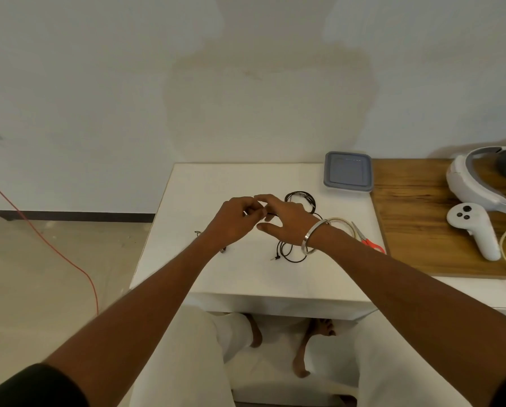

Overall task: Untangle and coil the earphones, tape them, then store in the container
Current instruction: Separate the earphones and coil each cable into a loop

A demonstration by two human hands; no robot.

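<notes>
Both hands meet above the white surface [187, 259]: left hand [234, 218] and right hand [287, 218] each pinch thin black earphones [289, 251] cord between fingers [260, 211]. Light, limp and snag-prone, it likely handles best held near the plug. Loose loops trail just beside the right wrist; a coiled bundle [301, 198] lies between them and the lidded grey container [348, 171].

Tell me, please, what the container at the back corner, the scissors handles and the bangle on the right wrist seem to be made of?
The container looks like matte grey plastic; its lid is dull, with rounded moulded corners. The scissors handles look like red plastic, uniformly bright; the blades seem metal, though blurred. The bangle appears to be polished metal, silvery with a bright sheen.
</notes>
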